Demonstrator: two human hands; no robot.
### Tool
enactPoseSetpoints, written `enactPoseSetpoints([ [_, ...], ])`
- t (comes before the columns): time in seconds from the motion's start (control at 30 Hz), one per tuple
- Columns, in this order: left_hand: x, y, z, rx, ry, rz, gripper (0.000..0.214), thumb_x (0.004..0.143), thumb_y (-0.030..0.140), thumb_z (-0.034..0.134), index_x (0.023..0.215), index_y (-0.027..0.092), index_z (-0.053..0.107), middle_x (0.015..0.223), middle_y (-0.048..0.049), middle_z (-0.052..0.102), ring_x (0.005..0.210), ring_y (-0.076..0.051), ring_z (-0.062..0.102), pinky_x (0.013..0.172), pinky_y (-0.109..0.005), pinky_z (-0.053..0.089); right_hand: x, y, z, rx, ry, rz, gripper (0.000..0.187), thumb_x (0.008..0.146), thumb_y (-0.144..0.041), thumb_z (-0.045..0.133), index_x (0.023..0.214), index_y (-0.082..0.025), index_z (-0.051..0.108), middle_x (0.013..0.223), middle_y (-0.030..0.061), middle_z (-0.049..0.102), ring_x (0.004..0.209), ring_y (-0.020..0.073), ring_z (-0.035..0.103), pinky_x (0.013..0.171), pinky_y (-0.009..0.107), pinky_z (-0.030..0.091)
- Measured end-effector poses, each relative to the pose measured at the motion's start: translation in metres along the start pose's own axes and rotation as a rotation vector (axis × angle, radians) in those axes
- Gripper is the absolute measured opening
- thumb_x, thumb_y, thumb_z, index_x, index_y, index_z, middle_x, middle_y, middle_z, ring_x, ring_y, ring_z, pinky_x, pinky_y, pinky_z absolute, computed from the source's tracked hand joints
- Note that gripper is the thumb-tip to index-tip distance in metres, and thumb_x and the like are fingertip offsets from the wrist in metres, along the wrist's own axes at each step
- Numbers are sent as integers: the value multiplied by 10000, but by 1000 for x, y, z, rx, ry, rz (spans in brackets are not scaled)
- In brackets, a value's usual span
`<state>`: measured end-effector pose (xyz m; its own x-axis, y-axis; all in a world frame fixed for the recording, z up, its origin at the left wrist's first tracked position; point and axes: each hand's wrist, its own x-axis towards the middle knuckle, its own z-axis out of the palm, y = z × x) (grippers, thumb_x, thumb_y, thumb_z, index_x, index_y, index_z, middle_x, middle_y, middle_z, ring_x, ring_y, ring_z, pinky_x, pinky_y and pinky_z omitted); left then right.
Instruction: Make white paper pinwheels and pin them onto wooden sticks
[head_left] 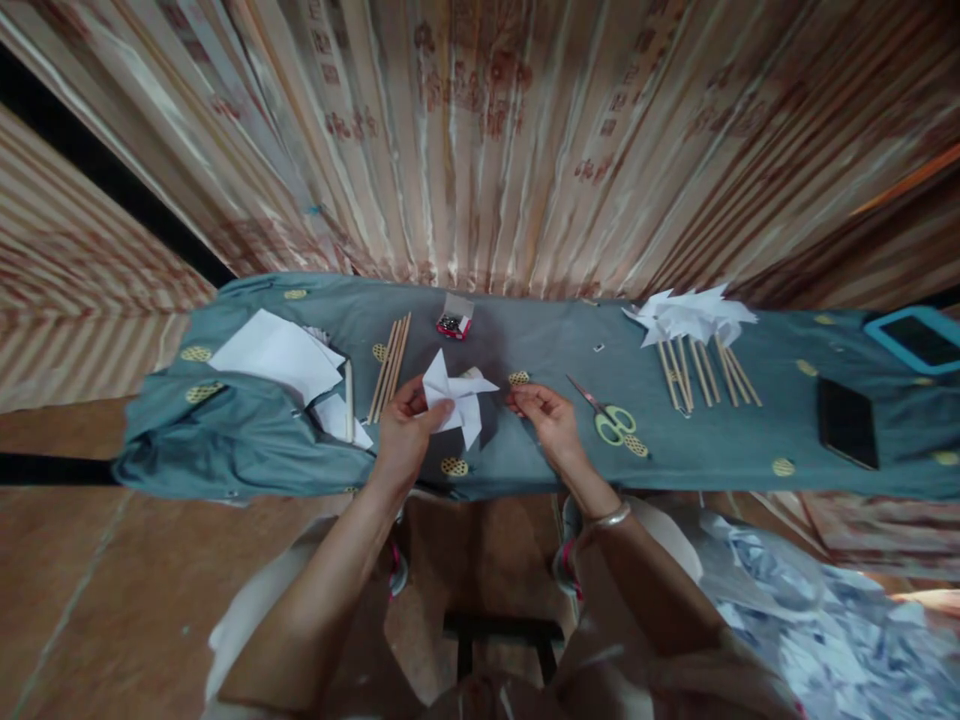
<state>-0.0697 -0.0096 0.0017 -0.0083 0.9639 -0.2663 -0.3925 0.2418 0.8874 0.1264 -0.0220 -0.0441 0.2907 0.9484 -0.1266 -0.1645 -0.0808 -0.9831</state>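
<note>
The left hand (403,425) was closed on a folded white paper pinwheel (457,397), thumb and fingers pinching its near-left vanes and holding it just above the teal cloth (525,340) that covered the bench. The right hand (546,410) sat just right of the pinwheel, not touching it, its fingertips drawn together as if on something small; whether anything was pinched there could not be told.

Relative to the pinwheel: a small box of pins (454,322) lay beyond it, a loose row of wooden sticks (390,365) to its left, and past those a heap of white paper sheets (281,360). Green-handled scissors (611,418) lay near the right hand on the pinwheel's right. Farther right sat finished pinwheels on sticks (694,335), then a dark phone (847,422).

Risks, as judged: the grip was on one side only, so the folds could spring open or the centre slip out of line. Any small pin in the right fingertips could drop onto the patterned cloth and be hard to find, or prick the supporting fingers behind the paper. The scissors lay close to the right wrist and could be knocked over the near edge.
</note>
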Motion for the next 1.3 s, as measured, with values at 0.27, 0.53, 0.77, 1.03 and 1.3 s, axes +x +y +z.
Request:
enactPoseSetpoints([
  [0.27,-6,1,-1,-29,-8,-47,589,479,250,899,1008,144,662,775,2,752,631,-137,662,664,-264,535,35,-25,31,-182,-97,-201,241,732,-438,701,812,-212,722,718,1,716,657,158,624,681,308,508],
  [0.53,-6,1,1,-50,-5,-64,630,448,286,913,1006,147,655,760,-5,748,635,-160,669,669,-294,534,118,-41,77,-883,-168,-570,184,808,-154,592,894,-195,749,1296,113,642,1238,266,554,1120,480,393],
  [0.77,0,2,2,-52,-9,-56,606,461,272,901,1001,152,653,755,7,738,622,-148,654,651,-282,532,145,-32,105,-1269,-295,-612,207,825,-128,567,902,-104,758,1422,196,521,1381,331,392,1140,505,351],
  [1.03,2,2,1,-34,-8,-44,557,508,266,872,1012,164,659,793,4,744,666,-153,667,685,-290,537,156,-26,109,-1309,-362,-600,234,815,-163,573,942,-109,762,1256,197,591,1268,337,449,1062,496,408],
  [1.3,4,0,-2,-12,-4,-50,563,512,288,875,1015,163,656,788,-1,740,655,-157,666,685,-301,542,161,-20,108,-1314,-343,-640,196,804,-173,583,874,-124,760,1214,177,610,1234,331,465,1042,495,422],
])
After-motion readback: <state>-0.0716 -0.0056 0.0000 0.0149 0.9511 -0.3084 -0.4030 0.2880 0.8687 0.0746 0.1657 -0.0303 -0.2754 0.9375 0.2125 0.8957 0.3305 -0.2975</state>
